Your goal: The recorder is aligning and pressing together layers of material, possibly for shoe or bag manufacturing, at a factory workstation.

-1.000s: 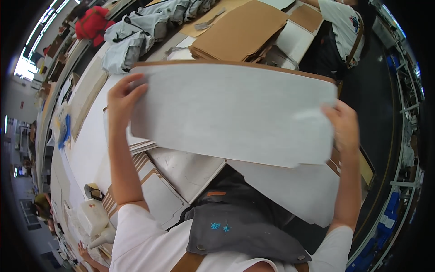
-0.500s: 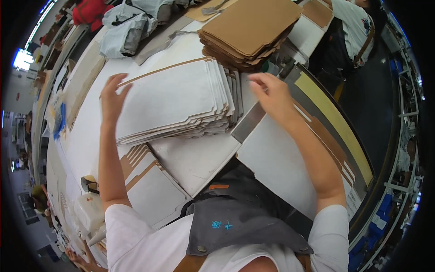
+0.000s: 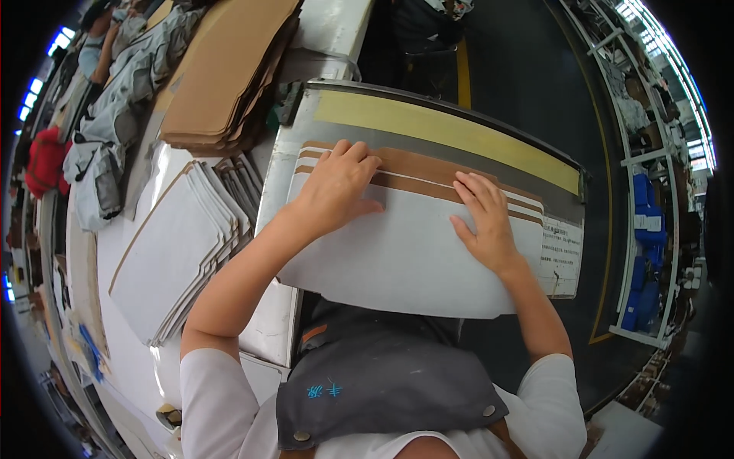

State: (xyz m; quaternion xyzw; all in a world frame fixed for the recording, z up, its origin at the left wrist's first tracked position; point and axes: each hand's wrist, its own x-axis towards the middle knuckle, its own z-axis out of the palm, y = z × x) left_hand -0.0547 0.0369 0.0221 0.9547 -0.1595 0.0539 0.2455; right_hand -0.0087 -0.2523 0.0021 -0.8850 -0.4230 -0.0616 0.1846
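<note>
A fanned set of white sheets with brown edge strips [image 3: 397,256] lies on a grey metal board [image 3: 294,126], their far edges stepped one behind another. My left hand [image 3: 336,191] rests on the left part of the sheets, fingers bent over the brown strips, thumb apart on the white. On the right part lies my right hand [image 3: 485,226], its fingers spread across the strips and its thumb held away. Neither hand grips anything that I can see. Left of the board sits a stack of similar white sheets [image 3: 176,245].
A pile of brown card sheets [image 3: 225,73] stands beyond the white stack. Grey-white bags [image 3: 99,164] lie at the far left. A yellow strip [image 3: 451,138] runs along the board's far side. Shelving with blue bins [image 3: 648,222] stands to the right, across a dark floor.
Both hands were raised apart, over the white stack and by the board. Now both rest on the fanned sheets. The view has turned to the right, so the board sits in front of me.
</note>
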